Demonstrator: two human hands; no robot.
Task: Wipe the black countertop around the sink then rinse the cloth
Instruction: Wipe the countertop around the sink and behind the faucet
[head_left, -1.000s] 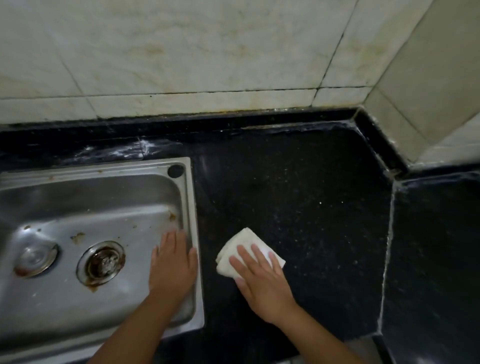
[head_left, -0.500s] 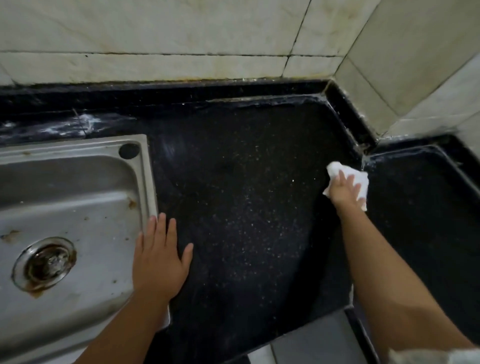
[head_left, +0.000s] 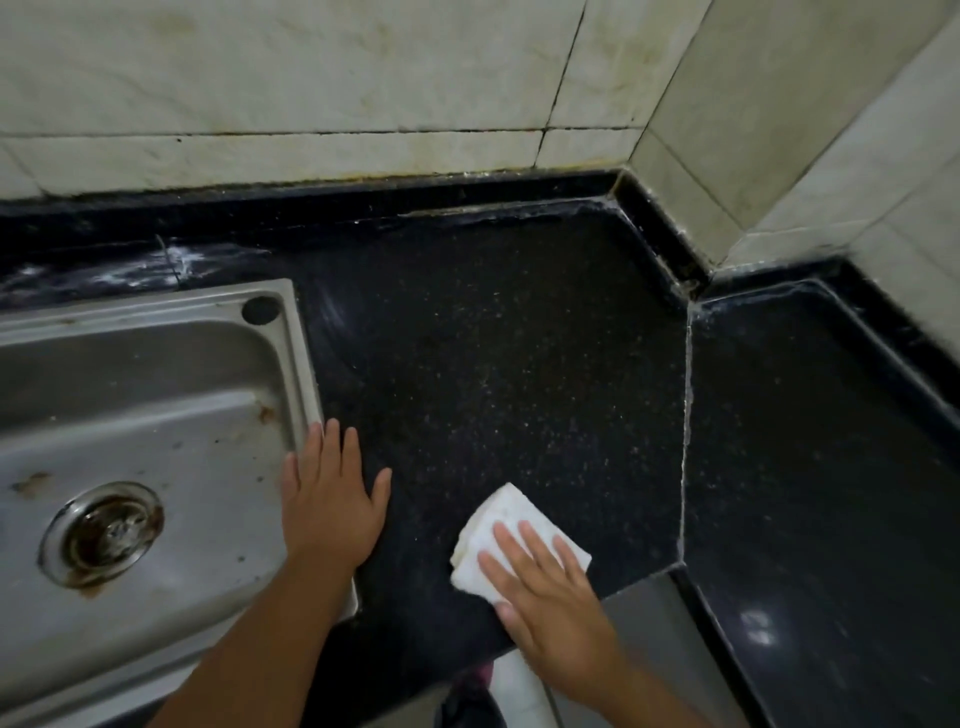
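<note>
Stained pale wall tiles (head_left: 311, 78) back a speckled black table (head_left: 493, 374) beside a steel sink (head_left: 156, 415), where the folded white cloth (head_left: 498, 525), long axis slanting away leftward, lies near the front edge under the right hand (head_left: 550, 608), fingers spread flat, the left hand (head_left: 330, 499) open on the sink rim.

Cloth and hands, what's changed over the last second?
The right hand swept the cloth out to the far right seam, then back to the near counter edge, pressing it flat. The left hand stayed flat over the sink rim.
</note>
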